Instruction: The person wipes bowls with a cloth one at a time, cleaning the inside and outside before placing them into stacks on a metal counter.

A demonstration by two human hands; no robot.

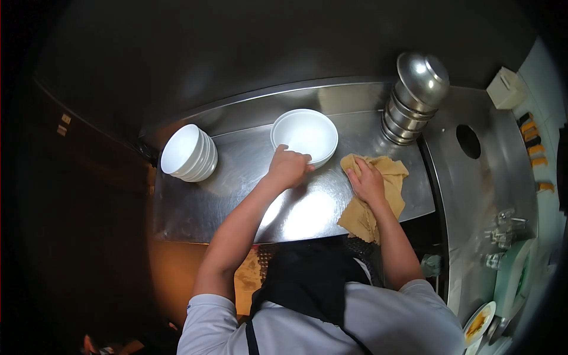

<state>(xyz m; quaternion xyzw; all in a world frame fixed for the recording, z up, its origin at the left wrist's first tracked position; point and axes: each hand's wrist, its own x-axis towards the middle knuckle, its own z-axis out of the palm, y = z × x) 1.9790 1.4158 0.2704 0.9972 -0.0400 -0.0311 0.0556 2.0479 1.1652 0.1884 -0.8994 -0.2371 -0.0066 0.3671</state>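
A white bowl (305, 133) stands in the middle of the steel counter, and a second rim under it suggests it is stacked on another. My left hand (290, 168) grips its near rim, thumb and fingers curled over the edge. To the right, my right hand (368, 183) is closed on a tan cloth (387, 177), which lies crumpled on the counter and hangs toward its front edge. Part of the fingers is hidden in the cloth's folds.
A leaning stack of white bowls (188, 155) stands at the left end of the steel counter (242, 171). Metal bowls (414, 94) are piled at the back right. Further right are a round hole (468, 141), glasses (504, 228) and a soiled plate (478, 324).
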